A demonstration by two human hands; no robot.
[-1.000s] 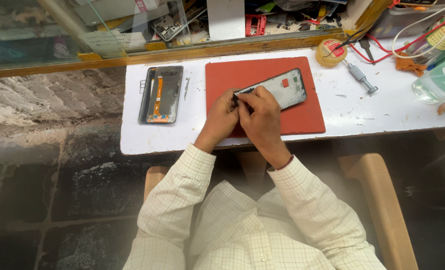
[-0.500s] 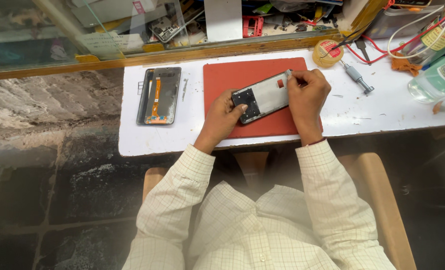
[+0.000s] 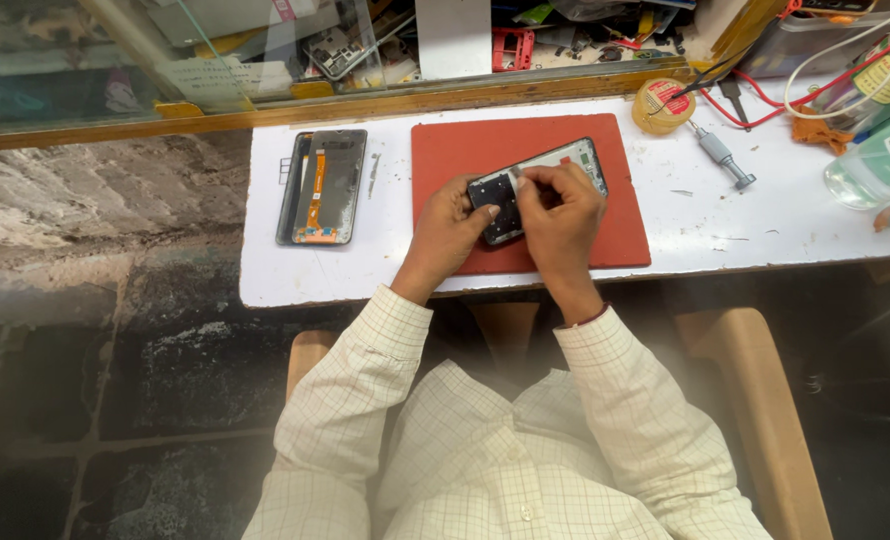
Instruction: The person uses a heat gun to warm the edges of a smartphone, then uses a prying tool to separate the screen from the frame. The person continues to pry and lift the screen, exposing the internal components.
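Your left hand [image 3: 445, 232] holds the near end of the phone [image 3: 537, 188], with the fingers closed on its edge. The phone lies open and tilted on the red mat [image 3: 525, 150], near the middle of it. Your right hand [image 3: 562, 215] rests on top of the phone, and its fingertips [image 3: 525, 180] are pinched together on something small there; you cannot tell what it is. The mat lies on the white table [image 3: 785, 215]. Left of the mat lies a second phone [image 3: 323, 186], open, with an orange strip inside. A thin tool [image 3: 374, 174] lies between that phone and the mat. Right of the mat, near its far corner, sits a round tin [image 3: 663, 106], and a small screwdriver [image 3: 722, 157] lies just beside the tin. Red and white wires [image 3: 825, 75] run farther right of the mat
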